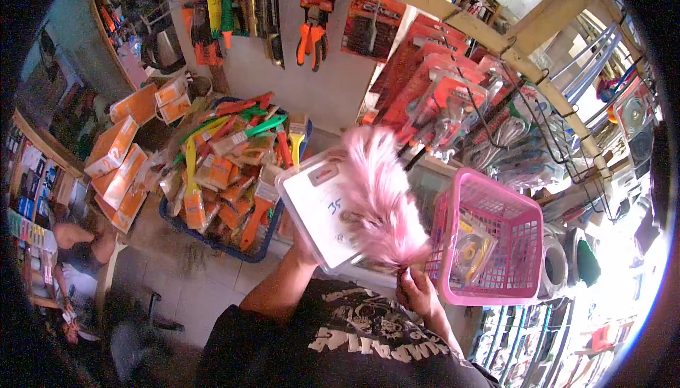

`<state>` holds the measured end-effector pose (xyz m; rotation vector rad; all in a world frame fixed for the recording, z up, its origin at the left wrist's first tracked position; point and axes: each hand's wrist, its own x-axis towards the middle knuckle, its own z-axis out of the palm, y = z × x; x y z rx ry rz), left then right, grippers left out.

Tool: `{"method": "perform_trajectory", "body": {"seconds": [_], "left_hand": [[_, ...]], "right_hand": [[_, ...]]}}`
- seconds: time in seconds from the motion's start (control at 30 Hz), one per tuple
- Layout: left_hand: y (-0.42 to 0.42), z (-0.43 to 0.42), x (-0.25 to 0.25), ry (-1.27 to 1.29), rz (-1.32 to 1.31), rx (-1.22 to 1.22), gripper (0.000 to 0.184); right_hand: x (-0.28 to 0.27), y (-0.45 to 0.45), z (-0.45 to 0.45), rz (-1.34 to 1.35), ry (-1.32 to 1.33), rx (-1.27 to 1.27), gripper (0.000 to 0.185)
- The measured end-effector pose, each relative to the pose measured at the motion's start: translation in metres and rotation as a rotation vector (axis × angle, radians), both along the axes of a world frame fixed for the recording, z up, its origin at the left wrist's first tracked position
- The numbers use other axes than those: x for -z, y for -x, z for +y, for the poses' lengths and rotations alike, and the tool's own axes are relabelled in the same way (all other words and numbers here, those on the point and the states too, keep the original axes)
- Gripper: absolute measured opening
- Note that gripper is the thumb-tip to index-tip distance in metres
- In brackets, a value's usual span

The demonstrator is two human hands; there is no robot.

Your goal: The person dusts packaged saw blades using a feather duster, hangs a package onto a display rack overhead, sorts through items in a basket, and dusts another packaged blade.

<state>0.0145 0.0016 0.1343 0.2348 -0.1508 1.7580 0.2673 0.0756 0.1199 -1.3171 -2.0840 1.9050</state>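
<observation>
My left hand (303, 250) holds a flat, clear plastic box with a white card (327, 207) marked 35, gripping its lower left edge; most of its fingers are hidden behind the box. A fluffy pink duster (382, 193) lies across the right side of the box. My right hand (416, 290) is closed round the duster's lower end. Just right of the duster is a pink plastic basket (535, 246) with a packaged yellow item (469, 252) inside. Left of the box, a blue basket (219, 246) is heaped with packaged paintbrushes (223, 168).
Orange and white boxes (120, 154) stand at the left. Packaged pliers (312, 37) and other tools hang above. Red blister packs (432, 83) and wire hooks (545, 119) jut out at the upper right. Another person (78, 260) is at the far left.
</observation>
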Motion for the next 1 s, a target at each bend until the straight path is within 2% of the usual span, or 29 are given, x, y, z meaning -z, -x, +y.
{"method": "perform_trajectory", "body": {"seconds": [0.07,0.1,0.17,0.23,0.27,0.3,0.37,0.47,0.5,0.53,0.63,0.7,0.8,0.83,0.93,1.0], "left_hand": [[-0.003,0.005,-0.001,-0.148,-0.016,0.074,0.069],[-0.002,0.011,-0.002,-0.227,-0.022,0.110,0.070],[-0.002,0.019,-0.004,-0.384,-0.038,0.181,0.072],[-0.008,0.010,-0.003,-0.151,0.084,-0.015,0.072],[-0.012,0.006,0.000,0.050,0.170,-0.115,0.069],[-0.013,0.006,0.001,0.088,0.155,-0.116,0.068],[-0.014,0.008,-0.003,0.090,0.132,-0.109,0.068],[-0.015,0.011,-0.004,0.105,0.138,-0.123,0.067],[-0.015,0.010,-0.004,0.112,0.138,-0.130,0.067],[-0.016,0.010,-0.003,0.117,0.139,-0.132,0.067],[-0.019,0.008,-0.003,0.134,0.144,-0.141,0.066],[-0.020,0.007,-0.005,0.142,0.148,-0.148,0.065],[-0.022,0.006,-0.004,0.158,0.148,-0.160,0.065],[-0.023,0.006,-0.004,0.161,0.146,-0.164,0.064],[-0.023,0.007,-0.008,0.169,0.157,-0.164,0.064],[-0.025,0.007,-0.008,0.174,0.157,-0.165,0.063]], "right_hand": [[-0.001,-0.005,-0.001,0.000,-0.207,-0.249,0.043],[-0.009,-0.002,-0.002,0.142,-0.343,-0.349,0.044],[0.002,-0.010,0.005,0.069,-0.125,-0.174,0.044],[0.002,-0.011,0.011,-0.016,0.021,-0.020,0.041],[0.000,-0.009,0.009,0.020,0.037,-0.014,0.040],[-0.009,-0.008,0.003,0.008,-0.080,-0.116,0.040],[-0.015,-0.008,-0.002,0.100,-0.336,-0.342,0.041],[-0.007,-0.011,0.002,0.049,-0.091,-0.160,0.041],[-0.015,-0.007,0.002,-0.002,0.093,-0.039,0.042],[-0.001,-0.011,0.003,0.056,0.105,-0.024,0.043],[-0.015,-0.009,-0.004,0.215,-0.210,-0.271,0.041],[-0.012,-0.008,-0.005,0.259,-0.266,-0.275,0.040],[-0.015,-0.009,-0.002,0.065,0.170,0.003,0.038],[-0.002,-0.015,0.001,0.022,0.068,-0.108,0.038],[-0.011,-0.012,-0.002,0.306,-0.289,-0.400,0.038],[-0.023,-0.013,-0.003,0.151,-0.048,-0.212,0.037]]}}
